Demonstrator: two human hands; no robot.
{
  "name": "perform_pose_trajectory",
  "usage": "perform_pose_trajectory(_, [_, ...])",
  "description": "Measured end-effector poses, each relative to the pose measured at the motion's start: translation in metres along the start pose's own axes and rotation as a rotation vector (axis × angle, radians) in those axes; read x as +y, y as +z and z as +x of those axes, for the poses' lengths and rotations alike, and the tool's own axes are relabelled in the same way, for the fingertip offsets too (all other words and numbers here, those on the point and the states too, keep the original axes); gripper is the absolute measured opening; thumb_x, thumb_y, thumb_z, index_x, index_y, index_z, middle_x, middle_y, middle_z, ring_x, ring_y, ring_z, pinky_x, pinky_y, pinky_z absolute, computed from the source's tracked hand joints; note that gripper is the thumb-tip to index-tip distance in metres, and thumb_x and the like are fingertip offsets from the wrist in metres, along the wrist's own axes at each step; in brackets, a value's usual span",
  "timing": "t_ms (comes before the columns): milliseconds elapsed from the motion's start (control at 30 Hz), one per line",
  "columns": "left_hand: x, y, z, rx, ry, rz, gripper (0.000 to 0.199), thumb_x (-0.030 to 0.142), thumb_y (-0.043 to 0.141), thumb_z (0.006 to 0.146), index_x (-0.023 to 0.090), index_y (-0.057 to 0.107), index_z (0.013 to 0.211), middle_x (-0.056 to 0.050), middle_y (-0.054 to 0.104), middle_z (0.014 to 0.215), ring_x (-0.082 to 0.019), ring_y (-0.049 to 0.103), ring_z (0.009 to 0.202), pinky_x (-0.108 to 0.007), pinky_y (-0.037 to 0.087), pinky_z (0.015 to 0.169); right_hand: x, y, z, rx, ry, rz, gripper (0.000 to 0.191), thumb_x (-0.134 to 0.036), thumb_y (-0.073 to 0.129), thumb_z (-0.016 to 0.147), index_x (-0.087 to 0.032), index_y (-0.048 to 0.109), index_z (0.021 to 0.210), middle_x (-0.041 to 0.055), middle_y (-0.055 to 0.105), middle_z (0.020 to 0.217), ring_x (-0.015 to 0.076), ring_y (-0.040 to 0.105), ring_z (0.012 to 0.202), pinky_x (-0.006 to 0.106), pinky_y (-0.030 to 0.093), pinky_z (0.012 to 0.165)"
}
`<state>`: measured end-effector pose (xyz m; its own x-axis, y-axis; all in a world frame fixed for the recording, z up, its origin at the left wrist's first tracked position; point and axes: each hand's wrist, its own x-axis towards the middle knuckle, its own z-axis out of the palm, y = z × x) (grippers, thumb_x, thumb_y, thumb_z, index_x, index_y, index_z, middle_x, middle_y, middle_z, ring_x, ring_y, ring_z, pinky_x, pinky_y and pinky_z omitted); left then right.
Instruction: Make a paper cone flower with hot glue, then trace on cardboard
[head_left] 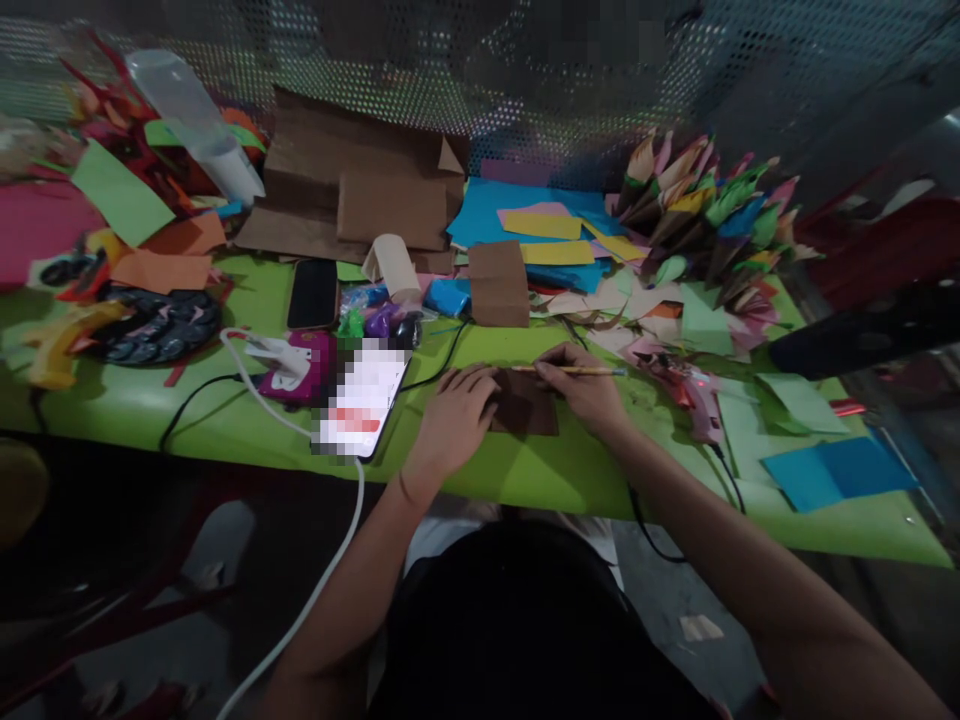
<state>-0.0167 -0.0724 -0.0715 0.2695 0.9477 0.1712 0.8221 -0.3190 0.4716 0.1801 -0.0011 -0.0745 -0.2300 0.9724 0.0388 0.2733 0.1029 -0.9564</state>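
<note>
On the green tabletop (pixel 480 470) lies a small brown piece of paper (pixel 529 405) in front of me. My left hand (pixel 457 410) rests on its left side, fingers stretched out and pressing down. A pencil (pixel 596 371) is pinched in my right hand (pixel 581 385), over the paper's upper right edge; it lies nearly level, with one end pointing right. My fingers hide part of the pencil and of the paper's edges. Another folded brown paper (pixel 499 285) lies just beyond my hands.
Left stand a lit phone (pixel 364 400) with a white cable, a magenta power strip (pixel 300 365) and a dark phone (pixel 313 295). A pink glue gun (pixel 694 395) lies right, near blue paper (pixel 840 472). Behind are brown sheets (pixel 394 210) and paper-flower cones (pixel 697 205).
</note>
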Motion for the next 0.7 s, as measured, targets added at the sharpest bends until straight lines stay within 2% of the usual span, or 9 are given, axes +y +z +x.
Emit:
perform_pose_trajectory(300, [0.001, -0.001, 0.000, -0.006, -0.011, -0.007, 0.018, 0.014, 0.052, 0.094, 0.019, 0.059, 0.110, -0.010, 0.063, 0.138, -0.023, 0.052, 0.136, -0.047, 0.038, 0.117, -0.006, -0.002, -0.005, -0.011, -0.031, -0.086, 0.019, -0.039, 0.065, 0.076, -0.021, 0.063, 0.072, 0.0000, 0.062, 0.067, 0.0155, 0.054, 0.064, 0.029, 0.040, 0.060])
perform_pose_trajectory(700, [0.002, -0.001, 0.000, 0.000, 0.002, -0.012, 0.021, 0.010, 0.049, 0.092, 0.019, 0.059, 0.108, -0.009, 0.064, 0.136, -0.023, 0.053, 0.134, -0.048, 0.038, 0.116, -0.020, -0.004, -0.041, -0.243, 0.063, -0.026, 0.022, -0.041, 0.068, 0.076, -0.020, 0.065, 0.072, 0.0014, 0.064, 0.066, 0.0141, 0.051, 0.060, 0.026, 0.038, 0.055])
